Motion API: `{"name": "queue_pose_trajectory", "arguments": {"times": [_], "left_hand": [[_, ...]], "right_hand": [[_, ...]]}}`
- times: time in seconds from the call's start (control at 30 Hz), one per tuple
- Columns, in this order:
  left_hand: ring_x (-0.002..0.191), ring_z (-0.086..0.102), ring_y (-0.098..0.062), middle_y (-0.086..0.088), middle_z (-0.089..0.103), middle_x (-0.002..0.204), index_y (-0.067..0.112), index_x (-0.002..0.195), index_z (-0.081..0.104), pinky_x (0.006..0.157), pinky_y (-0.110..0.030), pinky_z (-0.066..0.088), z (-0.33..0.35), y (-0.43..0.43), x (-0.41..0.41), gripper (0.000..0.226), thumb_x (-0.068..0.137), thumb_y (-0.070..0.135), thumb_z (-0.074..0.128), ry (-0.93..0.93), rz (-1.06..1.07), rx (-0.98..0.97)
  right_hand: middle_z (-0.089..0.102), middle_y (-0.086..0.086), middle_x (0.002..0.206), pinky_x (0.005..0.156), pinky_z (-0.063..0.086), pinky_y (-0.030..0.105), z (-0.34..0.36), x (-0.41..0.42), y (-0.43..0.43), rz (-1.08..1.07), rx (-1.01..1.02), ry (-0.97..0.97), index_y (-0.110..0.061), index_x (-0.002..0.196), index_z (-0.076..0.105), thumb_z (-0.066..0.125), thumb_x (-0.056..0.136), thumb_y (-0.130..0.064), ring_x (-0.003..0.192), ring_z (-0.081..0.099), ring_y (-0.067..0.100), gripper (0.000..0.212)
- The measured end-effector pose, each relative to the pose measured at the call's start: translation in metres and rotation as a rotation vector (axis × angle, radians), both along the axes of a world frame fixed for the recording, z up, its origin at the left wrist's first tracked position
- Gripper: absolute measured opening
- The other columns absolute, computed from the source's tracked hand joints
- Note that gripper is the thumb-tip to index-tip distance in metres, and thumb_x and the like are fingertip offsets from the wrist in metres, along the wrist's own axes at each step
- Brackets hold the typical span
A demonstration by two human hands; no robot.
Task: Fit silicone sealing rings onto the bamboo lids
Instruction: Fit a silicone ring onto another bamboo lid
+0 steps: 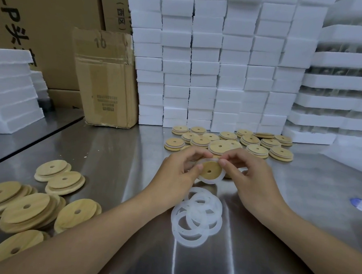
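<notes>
Now | left hand (178, 172) fingers grip bamboo lid (211, 169) | right hand (251, 178) fingers pinch silicone ring (210, 182) at lid's far edge

Steel bench (112, 154), streaked with reflected light. Behind it, a wall of stacked white foam blocks (205, 64). Back left: worn cardboard box (107, 80), printed cartons (45, 25) beyond.

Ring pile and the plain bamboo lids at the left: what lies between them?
Between the ring pile and the plain lids, the person's left forearm crosses over bare steel table, seen in the head view.
</notes>
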State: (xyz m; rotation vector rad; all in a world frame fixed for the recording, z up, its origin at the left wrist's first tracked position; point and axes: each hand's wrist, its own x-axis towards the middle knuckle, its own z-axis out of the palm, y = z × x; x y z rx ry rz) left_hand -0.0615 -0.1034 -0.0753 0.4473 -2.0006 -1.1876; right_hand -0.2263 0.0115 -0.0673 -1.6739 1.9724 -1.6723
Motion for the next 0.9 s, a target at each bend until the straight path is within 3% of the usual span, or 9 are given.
{"name": "queue_pose_trajectory", "arguments": {"times": [0.1, 0.27, 0.37, 0.53, 0.77, 0.9], "left_hand": [[0.113, 0.076, -0.014, 0.008, 0.076, 0.121, 0.025, 0.118, 0.072, 0.099, -0.037, 0.060, 0.0012, -0.0007, 0.0000, 0.028, 0.106, 0.003, 0.061, 0.002, 0.000, 0.021], [0.094, 0.079, -0.011, 0.014, 0.075, 0.118, 0.029, 0.117, 0.073, 0.086, -0.029, 0.062, 0.0022, -0.0029, 0.0024, 0.035, 0.104, -0.001, 0.061, 0.004, 0.063, 0.075], [0.092, 0.080, -0.013, 0.020, 0.075, 0.108, 0.033, 0.118, 0.072, 0.082, -0.028, 0.063, 0.0023, -0.0024, 0.0024, 0.038, 0.099, 0.000, 0.068, 0.000, 0.068, 0.076], [0.104, 0.074, -0.013, 0.019, 0.077, 0.110, 0.035, 0.117, 0.079, 0.095, -0.041, 0.061, 0.0024, -0.0027, 0.0007, 0.019, 0.100, 0.028, 0.076, -0.029, 0.064, -0.041], [0.106, 0.074, -0.019, 0.012, 0.080, 0.110, 0.026, 0.116, 0.081, 0.100, -0.050, 0.059, 0.0026, -0.0039, 0.0015, 0.016, 0.103, 0.023, 0.072, -0.021, 0.062, 0.035], [0.106, 0.073, -0.019, 0.011, 0.079, 0.110, 0.025, 0.116, 0.081, 0.097, -0.042, 0.060, 0.0033, -0.0038, 0.0010, 0.016, 0.104, 0.023, 0.071, -0.031, 0.046, 0.051]], "right_hand": [[0.073, -0.018, 0.089, 0.070, 0.051, 0.016, -0.0001, -0.0010, -0.0002, -0.014, 0.023, 0.009, -0.033, 0.091, 0.072, 0.071, 0.099, -0.021, 0.088, 0.067, 0.006, 0.015], [0.073, -0.011, 0.085, 0.071, 0.047, 0.010, -0.0002, -0.0019, 0.0000, -0.004, 0.073, -0.065, -0.027, 0.091, 0.074, 0.078, 0.095, -0.021, 0.084, 0.065, 0.005, 0.008], [0.074, -0.013, 0.084, 0.071, 0.045, 0.009, -0.0002, -0.0013, 0.0007, 0.015, 0.129, -0.033, -0.027, 0.087, 0.075, 0.075, 0.097, -0.025, 0.084, 0.066, 0.004, 0.010], [0.073, -0.014, 0.086, 0.072, 0.044, 0.009, 0.0008, 0.0005, 0.0019, 0.035, 0.121, 0.011, -0.027, 0.089, 0.074, 0.071, 0.100, -0.028, 0.087, 0.065, 0.005, 0.011], [0.073, -0.008, 0.086, 0.073, 0.045, 0.012, 0.0002, 0.0010, 0.0006, 0.038, 0.131, 0.017, -0.023, 0.089, 0.071, 0.068, 0.102, -0.025, 0.085, 0.064, 0.008, 0.014], [0.072, -0.003, 0.084, 0.073, 0.047, 0.019, 0.0007, -0.0011, -0.0007, 0.058, 0.163, -0.018, -0.019, 0.088, 0.072, 0.067, 0.102, -0.022, 0.082, 0.064, 0.012, 0.015]]}}
